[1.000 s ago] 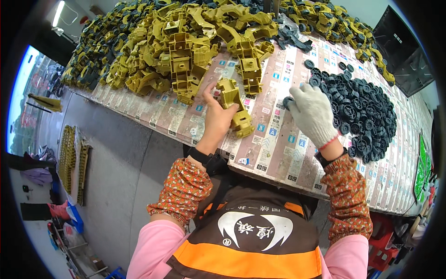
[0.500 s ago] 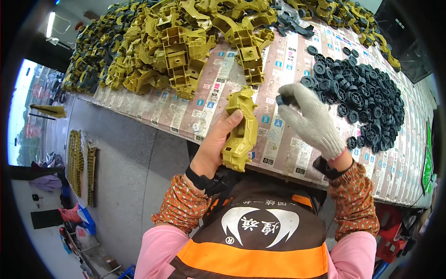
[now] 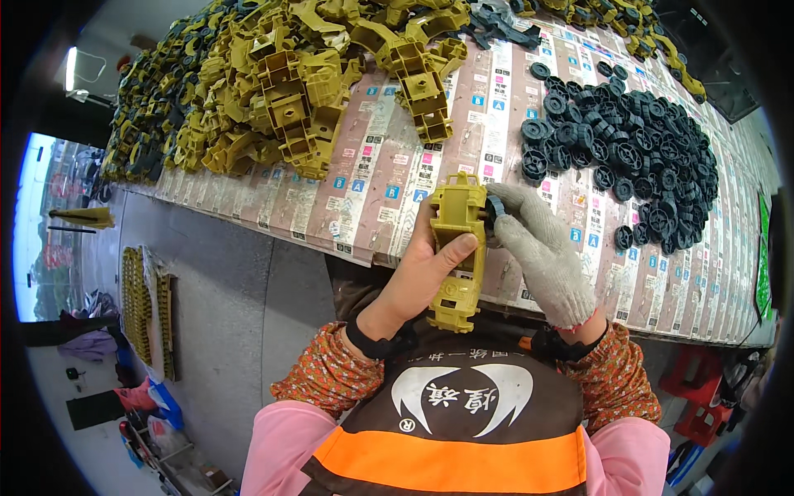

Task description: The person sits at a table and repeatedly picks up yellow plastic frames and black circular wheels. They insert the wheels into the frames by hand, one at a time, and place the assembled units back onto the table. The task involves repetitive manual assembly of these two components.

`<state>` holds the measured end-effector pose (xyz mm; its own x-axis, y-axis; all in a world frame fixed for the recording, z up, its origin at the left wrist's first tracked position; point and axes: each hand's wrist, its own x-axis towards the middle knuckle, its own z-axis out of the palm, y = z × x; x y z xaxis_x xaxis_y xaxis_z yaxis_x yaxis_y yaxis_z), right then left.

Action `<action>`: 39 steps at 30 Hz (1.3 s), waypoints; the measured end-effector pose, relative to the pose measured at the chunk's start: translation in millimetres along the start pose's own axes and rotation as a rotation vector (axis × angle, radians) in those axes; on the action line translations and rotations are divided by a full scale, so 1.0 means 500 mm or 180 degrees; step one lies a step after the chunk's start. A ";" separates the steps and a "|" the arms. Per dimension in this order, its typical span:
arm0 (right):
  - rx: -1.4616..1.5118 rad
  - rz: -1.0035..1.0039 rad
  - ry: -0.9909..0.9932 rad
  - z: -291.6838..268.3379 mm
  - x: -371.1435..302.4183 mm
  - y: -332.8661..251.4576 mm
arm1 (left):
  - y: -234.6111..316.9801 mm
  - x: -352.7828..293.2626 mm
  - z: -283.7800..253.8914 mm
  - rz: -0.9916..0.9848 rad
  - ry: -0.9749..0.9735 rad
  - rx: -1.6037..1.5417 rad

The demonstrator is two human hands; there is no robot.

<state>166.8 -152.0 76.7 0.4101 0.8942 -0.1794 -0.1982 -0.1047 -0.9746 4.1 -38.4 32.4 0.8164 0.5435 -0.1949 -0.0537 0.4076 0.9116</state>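
My bare left hand (image 3: 422, 269) is closed around a mustard-yellow plastic toy vehicle body (image 3: 457, 285), held lengthwise over the table's near edge with the thumb across its open middle. My right hand (image 3: 542, 256), in a pale knitted glove, pinches a dark toy wheel (image 3: 495, 206) against the body's upper right side. Whether the wheel is seated there I cannot tell, since the gloved fingers partly cover it. Many loose dark wheels (image 3: 628, 153) lie heaped on the table, up and to the right of the gloved hand.
Yellow vehicle bodies (image 3: 289, 103) are piled at the far left of the paper-covered table (image 3: 364, 198). Bodies with dark wheels (image 3: 165, 107) lie beyond them on the left. Several flat dark parts (image 3: 504, 33) lie at the back. Red stools (image 3: 695, 388) stand at the lower right.
My right hand has moved left and down, bringing the wheel from above the table to the vehicle body. My left hand has shifted slightly right and lower, turning the body more upright.
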 end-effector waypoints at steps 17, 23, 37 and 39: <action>-0.2680 -0.0705 -0.0004 -0.023 -0.018 -0.008 | -0.049 0.000 0.006 0.0637 -0.0263 0.1628; -0.4392 -0.2146 0.0882 -0.123 0.114 -0.031 | -0.036 0.011 0.008 0.0132 0.0006 0.0235; -0.3608 -0.1573 0.0456 -0.152 0.098 -0.031 | -0.018 0.004 -0.014 -0.0212 0.0220 -0.0769; -0.2548 -0.0968 0.0581 -0.134 0.064 -0.035 | -0.011 0.006 -0.011 -0.0183 0.0217 -0.1050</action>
<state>243.2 -150.9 78.9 0.4932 0.8566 0.1516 0.5993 -0.2082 -0.7730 3.9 -35.0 24.6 0.7838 0.5561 -0.2766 -0.2008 0.6484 0.7344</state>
